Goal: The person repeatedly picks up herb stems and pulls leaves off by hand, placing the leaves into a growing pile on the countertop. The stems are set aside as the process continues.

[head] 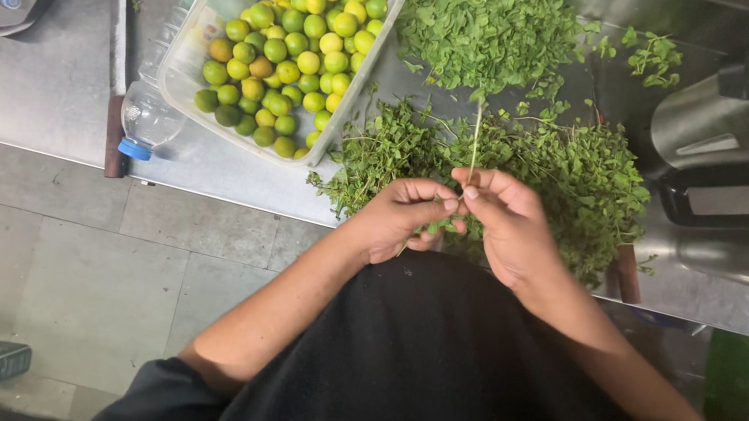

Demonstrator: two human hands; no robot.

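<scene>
Hands (460, 217) on thin herb stem (476, 136)

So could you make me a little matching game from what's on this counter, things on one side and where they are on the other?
Things:
1. limes
2. thin stem
3. plastic bottle
4. picked leaves

Places:
A. lying left of the tub
B. heaped at the counter's back
C. inside the clear tub
D. pinched between right hand and left hand

Pairs: 1-C, 2-D, 3-A, 4-B
</scene>
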